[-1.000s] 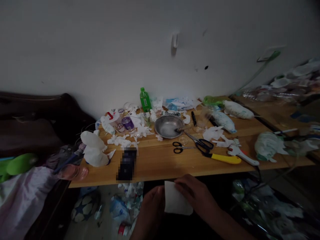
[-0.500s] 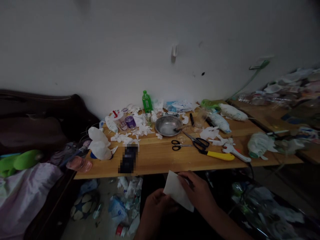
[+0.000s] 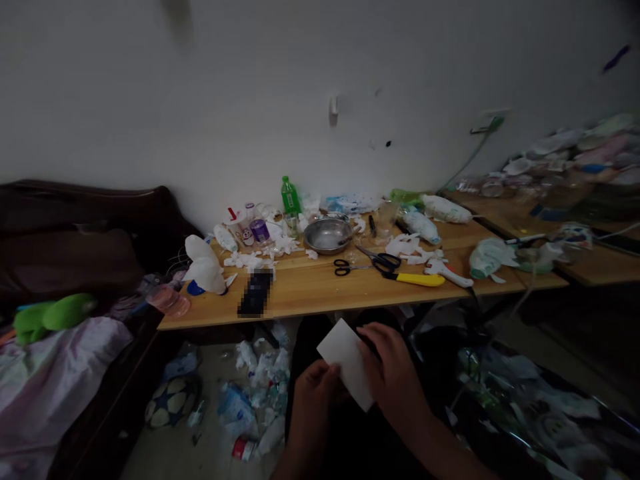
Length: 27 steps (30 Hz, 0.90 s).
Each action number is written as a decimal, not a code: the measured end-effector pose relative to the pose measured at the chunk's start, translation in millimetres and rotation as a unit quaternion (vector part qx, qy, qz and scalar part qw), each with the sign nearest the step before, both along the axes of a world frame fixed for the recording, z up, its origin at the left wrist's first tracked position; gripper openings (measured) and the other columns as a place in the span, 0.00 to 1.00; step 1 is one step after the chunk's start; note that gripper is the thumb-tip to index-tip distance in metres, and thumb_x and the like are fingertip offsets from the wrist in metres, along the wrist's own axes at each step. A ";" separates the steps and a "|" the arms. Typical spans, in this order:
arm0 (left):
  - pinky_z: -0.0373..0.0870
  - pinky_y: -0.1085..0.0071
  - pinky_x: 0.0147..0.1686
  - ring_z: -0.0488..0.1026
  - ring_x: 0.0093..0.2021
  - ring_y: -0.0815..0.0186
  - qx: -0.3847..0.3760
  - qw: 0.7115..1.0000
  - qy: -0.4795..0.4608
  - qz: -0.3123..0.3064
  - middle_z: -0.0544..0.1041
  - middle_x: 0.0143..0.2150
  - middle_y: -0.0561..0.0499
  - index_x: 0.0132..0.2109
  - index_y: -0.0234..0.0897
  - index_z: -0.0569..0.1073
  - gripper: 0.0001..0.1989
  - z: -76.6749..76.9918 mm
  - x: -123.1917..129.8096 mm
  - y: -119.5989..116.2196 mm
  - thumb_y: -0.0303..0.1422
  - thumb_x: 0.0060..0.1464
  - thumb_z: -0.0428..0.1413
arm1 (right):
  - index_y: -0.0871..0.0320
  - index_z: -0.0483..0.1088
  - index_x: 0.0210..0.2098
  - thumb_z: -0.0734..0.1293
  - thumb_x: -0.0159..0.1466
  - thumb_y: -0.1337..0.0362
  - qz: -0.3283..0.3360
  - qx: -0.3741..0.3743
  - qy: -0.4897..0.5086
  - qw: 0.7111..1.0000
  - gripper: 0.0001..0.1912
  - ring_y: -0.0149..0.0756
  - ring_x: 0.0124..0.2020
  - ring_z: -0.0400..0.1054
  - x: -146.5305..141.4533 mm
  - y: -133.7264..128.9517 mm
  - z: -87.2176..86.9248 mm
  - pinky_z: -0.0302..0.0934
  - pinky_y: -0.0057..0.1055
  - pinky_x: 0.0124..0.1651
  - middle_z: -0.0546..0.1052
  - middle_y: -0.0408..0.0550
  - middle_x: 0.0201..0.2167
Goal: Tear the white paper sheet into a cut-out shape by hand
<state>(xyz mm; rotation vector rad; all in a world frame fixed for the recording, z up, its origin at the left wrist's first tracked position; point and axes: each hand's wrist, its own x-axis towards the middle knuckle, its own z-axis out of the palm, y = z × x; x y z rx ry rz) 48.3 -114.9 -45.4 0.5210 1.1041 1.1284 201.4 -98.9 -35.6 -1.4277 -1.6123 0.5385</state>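
Observation:
A white sheet of paper [image 3: 345, 360] is held tilted in front of me, below the edge of the wooden table [image 3: 325, 297]. My left hand [image 3: 313, 393] grips its lower left edge. My right hand [image 3: 393, 370] holds its right side, fingers lying over the sheet. Both hands are well short of the table's things: black scissors [image 3: 367, 261], a yellow-handled cutter [image 3: 413, 279] and a metal bowl [image 3: 327, 235].
The table also holds a green bottle [image 3: 289, 195], white scraps, a dark blurred object [image 3: 255, 293] and wrapped bundles [image 3: 487, 259]. Litter and a ball [image 3: 170, 401] lie on the floor at left. A bed with a green toy [image 3: 50, 313] stands left; another cluttered table is at right.
The view has pulled back and tilted, so the table looks farther away. Both hands have lifted the paper and turned it from flat to slanted.

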 end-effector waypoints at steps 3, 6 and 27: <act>0.68 0.76 0.29 0.71 0.26 0.71 0.025 1.000 0.015 0.000 0.77 0.26 0.52 0.30 0.33 0.78 0.17 1.2 -1.5 -6.3 0.44 0.43 0.68 | 0.53 0.71 0.49 0.61 0.69 0.63 0.057 0.110 -0.093 0.988 0.11 0.44 0.46 0.70 -2.3 -29.4 -3.2 0.64 0.44 0.49 0.77 0.51 0.45; 0.65 0.77 0.28 0.68 0.25 0.72 0.040 0.999 0.028 -0.006 0.76 0.24 0.53 0.27 0.32 0.78 0.17 5.6 -2.1 -13.2 0.43 0.42 0.69 | 0.53 0.70 0.49 0.62 0.69 0.63 0.088 0.138 -0.140 0.977 0.09 0.42 0.43 0.71 -6.4 -45.5 -7.8 0.66 0.42 0.44 0.76 0.51 0.43; 0.69 0.70 0.39 0.77 0.38 0.61 0.206 0.876 0.421 -0.110 0.83 0.38 0.49 0.42 0.40 0.80 0.14 -11.8 -0.3 -24.2 0.36 0.59 0.50 | 0.52 0.71 0.40 0.60 0.70 0.59 0.120 0.027 0.049 0.991 0.09 0.37 0.41 0.71 -11.6 -22.8 -36.2 0.65 0.34 0.46 0.75 0.46 0.39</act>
